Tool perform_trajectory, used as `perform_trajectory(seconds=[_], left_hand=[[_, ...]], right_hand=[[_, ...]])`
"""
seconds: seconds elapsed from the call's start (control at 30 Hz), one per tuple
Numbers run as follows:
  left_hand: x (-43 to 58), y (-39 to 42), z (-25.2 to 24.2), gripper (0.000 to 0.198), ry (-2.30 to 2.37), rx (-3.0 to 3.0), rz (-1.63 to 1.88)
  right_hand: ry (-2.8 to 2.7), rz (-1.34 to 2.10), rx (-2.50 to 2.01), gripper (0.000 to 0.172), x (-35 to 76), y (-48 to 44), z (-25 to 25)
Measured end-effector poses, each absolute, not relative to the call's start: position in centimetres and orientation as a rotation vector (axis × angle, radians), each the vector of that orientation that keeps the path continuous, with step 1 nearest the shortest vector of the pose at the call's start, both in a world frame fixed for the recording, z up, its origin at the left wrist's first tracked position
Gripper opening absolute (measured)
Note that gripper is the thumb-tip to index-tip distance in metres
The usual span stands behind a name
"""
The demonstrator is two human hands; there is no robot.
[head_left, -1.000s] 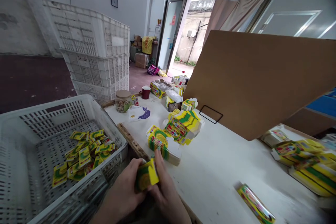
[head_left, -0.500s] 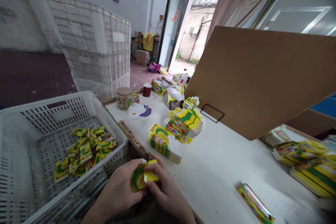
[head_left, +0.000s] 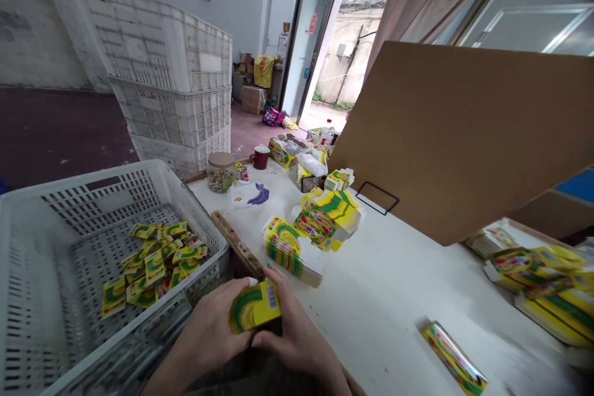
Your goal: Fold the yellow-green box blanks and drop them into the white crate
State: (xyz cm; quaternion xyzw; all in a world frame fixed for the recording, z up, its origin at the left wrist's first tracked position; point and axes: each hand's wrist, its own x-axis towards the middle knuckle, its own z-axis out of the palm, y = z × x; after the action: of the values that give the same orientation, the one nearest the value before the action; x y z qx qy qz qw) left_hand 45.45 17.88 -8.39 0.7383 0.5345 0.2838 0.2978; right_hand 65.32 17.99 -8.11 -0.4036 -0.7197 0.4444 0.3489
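Note:
A small yellow and green carton (head_left: 253,309) with a barcode on its right end is held between my hands at the table's near edge. My left hand (head_left: 208,328) wraps round its left side, thumb along the top. On the right side, my right hand (head_left: 299,334) has its fingers against the carton's edge, the thumb bent in below. Just beyond my hands, a stack of flat yellow-green cartons (head_left: 284,241) lies on the white table (head_left: 371,297). Behind it is a second pile of flat cartons (head_left: 327,216). To the left, a white crate (head_left: 116,182) contains several small filled cartons (head_left: 155,266).
A large cardboard sheet (head_left: 459,136) stands across the table's right side. More flat cartons (head_left: 552,284) and a glossy pack (head_left: 455,359) lie at right. A jar (head_left: 221,173) and red mug (head_left: 260,158) stand farther back. Stacked crates (head_left: 171,74) rise beyond the crate.
The carton's right end flap, folded out under my right fingers before, now lies flat with the barcode showing. My right thumb has moved down off the carton's face.

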Motion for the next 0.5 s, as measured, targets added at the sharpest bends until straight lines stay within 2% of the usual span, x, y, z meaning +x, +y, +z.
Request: perform_trajectory(seconds=[0.03, 0.07, 0.13, 0.17, 0.27, 0.37, 0.5], left_hand=[[45.0, 18.2, -8.6, 0.051, 1.479, 1.939, 0.815], [44.5, 18.6, -8.8, 0.052, 1.588, 1.915, 0.906], [43.3, 19.5, -9.1, 0.063, 1.898, 1.852, 1.134], [42.7, 19.9, -9.3, 0.070, 2.041, 1.813, 1.229], [41.6, 20.4, -9.4, 0.085, 2.180, 1.687, 1.316], [42.1, 19.9, -9.7, 0.075, 1.953, 1.600, 1.304], [43.7, 19.1, -10.5, 0.060, 1.633, 1.459, 1.246]], right_hand=[[-1.834, 1.090, -1.076, 0.082, 65.4, 18.6, -8.1], [-1.783, 0.994, -1.138, 0.072, 65.6, 19.4, -8.1], [-1.645, 0.718, -1.337, 0.042, 66.2, 21.5, -8.0], [-1.586, 0.567, -1.447, 0.032, 66.5, 22.6, -8.0], [-1.538, 0.301, -1.671, 0.022, 67.1, 25.4, -8.5], [-1.558, 0.284, -1.714, 0.010, 67.0, 26.7, -9.2], [-1.552, 0.308, -1.705, 0.012, 66.7, 26.8, -9.5]])
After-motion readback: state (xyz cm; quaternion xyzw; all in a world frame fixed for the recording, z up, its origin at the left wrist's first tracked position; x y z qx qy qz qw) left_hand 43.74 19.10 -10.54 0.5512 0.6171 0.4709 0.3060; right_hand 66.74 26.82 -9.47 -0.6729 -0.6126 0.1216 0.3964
